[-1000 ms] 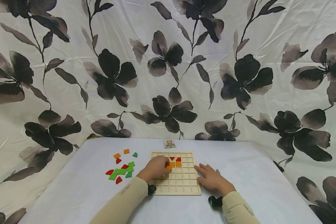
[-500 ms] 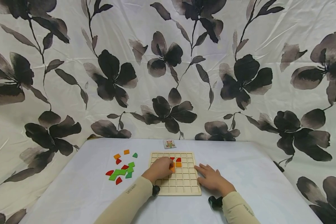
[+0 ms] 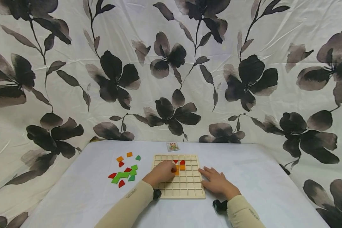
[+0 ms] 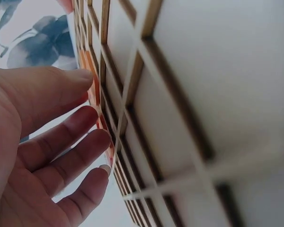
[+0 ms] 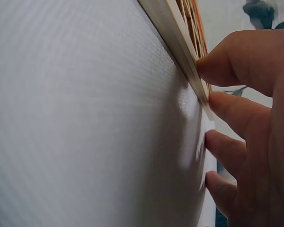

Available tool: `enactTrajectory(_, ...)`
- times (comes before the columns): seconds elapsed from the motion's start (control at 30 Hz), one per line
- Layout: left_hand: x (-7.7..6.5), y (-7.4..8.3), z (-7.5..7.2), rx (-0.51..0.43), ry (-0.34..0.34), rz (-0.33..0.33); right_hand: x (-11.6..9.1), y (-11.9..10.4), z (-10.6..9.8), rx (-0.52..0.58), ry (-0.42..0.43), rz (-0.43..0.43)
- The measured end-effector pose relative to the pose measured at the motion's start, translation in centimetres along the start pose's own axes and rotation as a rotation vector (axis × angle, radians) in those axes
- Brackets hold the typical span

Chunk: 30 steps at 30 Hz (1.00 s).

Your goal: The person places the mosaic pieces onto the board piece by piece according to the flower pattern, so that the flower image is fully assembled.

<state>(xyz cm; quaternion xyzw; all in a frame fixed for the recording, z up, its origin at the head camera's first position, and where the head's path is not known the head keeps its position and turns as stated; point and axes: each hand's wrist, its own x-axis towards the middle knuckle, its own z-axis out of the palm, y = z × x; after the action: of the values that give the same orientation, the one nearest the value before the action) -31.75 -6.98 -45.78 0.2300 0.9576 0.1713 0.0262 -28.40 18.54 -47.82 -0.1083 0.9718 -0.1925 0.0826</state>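
My left hand [image 3: 162,172] is over the wooden grid board [image 3: 185,186], its thumb and fingertips pinching an orange square tile [image 3: 177,172] that sits at a cell in the grid. In the left wrist view the thumb lies close against orange tile edges [image 4: 91,68], and the other fingers bend loosely near the board. Another orange tile [image 3: 182,167] and two red tiles, a triangle [image 3: 175,161] and a rounded piece [image 3: 182,162], lie in cells just beyond. My right hand [image 3: 216,182] rests on the board's right edge, thumb and fingertip touching its rim [image 5: 180,47].
Loose tiles lie left of the board: green squares [image 3: 122,174], red rounded pieces [image 3: 121,183], orange squares [image 3: 129,154] and dark green pieces [image 3: 131,178]. A small patterned card [image 3: 173,146] lies beyond the board. A floral cloth [image 3: 171,63] hangs behind the white table [image 3: 74,190].
The left hand has moved slightly right over the board with the orange tile, bringing it under the row of orange tiles. The right hand has stayed at the board's edge.
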Motion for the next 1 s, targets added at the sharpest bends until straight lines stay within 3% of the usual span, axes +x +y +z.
enactTrajectory(0.13, -1.1, -1.1, -0.6, -0.029, 0.015, -0.028, 0.1, -0.2, 0.2, -0.003, -0.010, -0.002)
enactTrajectory(0.37, -3.6, -4.0, -2.7, -0.039, 0.014, -0.202, 0.2, -0.3, 0.2, -0.023, -0.029, 0.001)
enactTrajectory(0.5, -4.9, -6.2, -4.4, 0.022, 0.028, -0.254, 0.2, -0.2, 0.0, -0.017, -0.032, -0.003)
enactTrajectory(0.73, -7.4, -9.2, -6.4, 0.075, -0.051, -0.369, 0.2, 0.0, -0.2, -0.006, -0.024, -0.011)
enactTrajectory(0.87, -8.4, -10.0, -6.5, 0.082, -0.095, -0.384, 0.3, 0.1, -0.1, 0.000, -0.023, -0.007)
enactTrajectory(1.0, -8.7, -10.1, -6.2, 0.097, -0.073, -0.375, 0.3, 0.2, 0.0, -0.005, -0.017, -0.005)
